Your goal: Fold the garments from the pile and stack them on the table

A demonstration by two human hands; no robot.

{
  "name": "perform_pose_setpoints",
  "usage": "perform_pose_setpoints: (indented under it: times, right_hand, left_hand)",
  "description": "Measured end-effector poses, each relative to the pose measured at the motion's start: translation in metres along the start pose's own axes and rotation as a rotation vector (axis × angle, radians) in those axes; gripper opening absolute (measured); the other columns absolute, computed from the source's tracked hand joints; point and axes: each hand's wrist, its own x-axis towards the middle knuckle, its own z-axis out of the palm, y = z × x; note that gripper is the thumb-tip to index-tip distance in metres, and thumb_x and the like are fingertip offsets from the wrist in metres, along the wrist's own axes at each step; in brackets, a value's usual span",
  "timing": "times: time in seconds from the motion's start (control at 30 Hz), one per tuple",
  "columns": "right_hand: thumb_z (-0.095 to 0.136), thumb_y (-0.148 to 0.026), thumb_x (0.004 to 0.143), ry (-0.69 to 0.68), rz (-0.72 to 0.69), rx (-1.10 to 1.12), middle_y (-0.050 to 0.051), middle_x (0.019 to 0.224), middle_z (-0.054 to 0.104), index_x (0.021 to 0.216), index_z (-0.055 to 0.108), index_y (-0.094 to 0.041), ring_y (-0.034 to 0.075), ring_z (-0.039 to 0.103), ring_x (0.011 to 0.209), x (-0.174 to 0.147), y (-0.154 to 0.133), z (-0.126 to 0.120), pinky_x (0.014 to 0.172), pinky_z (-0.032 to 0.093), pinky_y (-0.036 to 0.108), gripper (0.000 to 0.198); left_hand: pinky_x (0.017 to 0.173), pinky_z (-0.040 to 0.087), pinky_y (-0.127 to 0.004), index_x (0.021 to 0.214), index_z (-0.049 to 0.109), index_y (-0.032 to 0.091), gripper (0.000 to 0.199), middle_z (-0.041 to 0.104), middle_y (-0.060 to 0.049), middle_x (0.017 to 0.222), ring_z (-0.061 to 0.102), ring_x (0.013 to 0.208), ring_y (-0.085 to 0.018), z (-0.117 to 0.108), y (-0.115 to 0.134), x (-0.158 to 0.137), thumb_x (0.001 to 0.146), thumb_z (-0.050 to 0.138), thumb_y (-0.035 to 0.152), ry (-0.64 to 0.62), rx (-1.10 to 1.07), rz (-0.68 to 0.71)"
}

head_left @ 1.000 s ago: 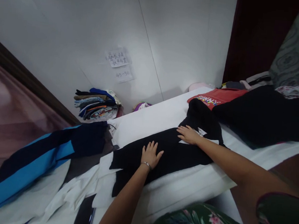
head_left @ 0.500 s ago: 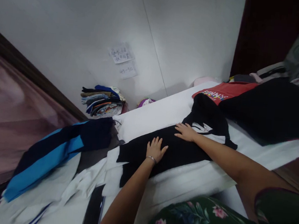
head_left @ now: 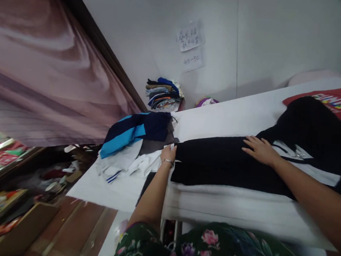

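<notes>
A long black garment (head_left: pixel 215 160) with white parts and a cord near its right end lies stretched across the white-covered table. My left hand (head_left: pixel 168 155) is at the garment's left end, its fingers closed on the edge, where a bit of white cloth shows. My right hand (head_left: pixel 259 149) rests palm down on the black cloth, fingers stretched out, beside the white part (head_left: pixel 290 150). Just past my left hand lie a crumpled white cloth (head_left: pixel 146 163) and a folded navy and bright blue garment (head_left: pixel 140 129).
A stack of folded clothes (head_left: pixel 164 95) stands against the wall below paper notes (head_left: pixel 191 42). A red printed garment (head_left: pixel 340 103) lies at the far right. A pink curtain (head_left: pixel 59 62) hangs at left, above cardboard boxes (head_left: pixel 27 227) on the floor.
My left hand has moved from lying flat on the garment to its left end and closed there. The garment's white ends no longer spread out at left. The view has swung left.
</notes>
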Motion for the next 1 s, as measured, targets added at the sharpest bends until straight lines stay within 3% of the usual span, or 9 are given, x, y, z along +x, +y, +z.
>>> perform_pose_setpoints:
  times: [0.27, 0.5, 0.7, 0.87, 1.0]
  right_hand:
    - [0.032, -0.059, 0.087, 0.028, -0.008, 0.023, 0.006, 0.148, 0.042, 0.129, 0.058, -0.026, 0.031, 0.032, 0.138, 0.001, 0.006, 0.007, 0.112, 0.024, 0.056, 0.059]
    - [0.033, -0.059, 0.088, 0.018, -0.011, 0.033, 0.006, 0.148, 0.042, 0.129, 0.058, -0.026, 0.03, 0.032, 0.139, 0.0, 0.006, 0.004, 0.112, 0.024, 0.055, 0.059]
    - [0.033, -0.059, 0.087, 0.032, -0.006, 0.043, 0.005, 0.147, 0.043, 0.128, 0.059, -0.028, 0.03, 0.032, 0.138, 0.0, 0.006, 0.005, 0.112, 0.024, 0.056, 0.057]
    - [0.034, -0.059, 0.087, 0.005, 0.004, 0.038, 0.005, 0.148, 0.042, 0.128, 0.059, -0.027, 0.029, 0.032, 0.139, 0.001, 0.003, 0.0, 0.111, 0.025, 0.056, 0.057]
    - [0.034, -0.057, 0.089, -0.001, -0.004, 0.025, 0.006, 0.148, 0.042, 0.13, 0.058, -0.026, 0.029, 0.032, 0.139, 0.0, -0.001, -0.005, 0.111, 0.025, 0.055, 0.056]
  left_hand:
    - [0.083, 0.047, -0.03, 0.107, 0.065, 0.019, 0.037, 0.073, -0.009, 0.1, 0.066, 0.099, -0.023, 0.008, -0.001, 0.009, 0.081, 0.061, 0.045, -0.043, -0.117, -0.081]
    - [0.076, 0.049, -0.025, 0.109, 0.063, 0.017, 0.029, 0.073, -0.007, 0.1, 0.068, 0.09, -0.017, -0.003, -0.001, 0.007, 0.087, 0.054, 0.033, 0.012, -0.195, -0.096]
    - [0.078, 0.048, -0.031, 0.099, 0.066, 0.02, 0.024, 0.073, -0.009, 0.099, 0.067, 0.095, -0.024, 0.004, -0.005, -0.007, 0.078, 0.063, 0.03, -0.069, -0.045, -0.087]
    - [0.095, 0.043, -0.04, 0.118, 0.059, 0.019, 0.038, 0.063, -0.015, 0.123, 0.058, 0.116, -0.029, -0.008, 0.007, -0.017, 0.083, 0.056, 0.035, -0.011, 0.057, 0.01]
    - [0.109, 0.032, -0.039, 0.13, 0.052, 0.019, 0.045, 0.052, -0.012, 0.139, 0.044, 0.131, -0.024, -0.005, 0.029, -0.028, 0.091, 0.046, 0.041, 0.073, 0.069, 0.334]
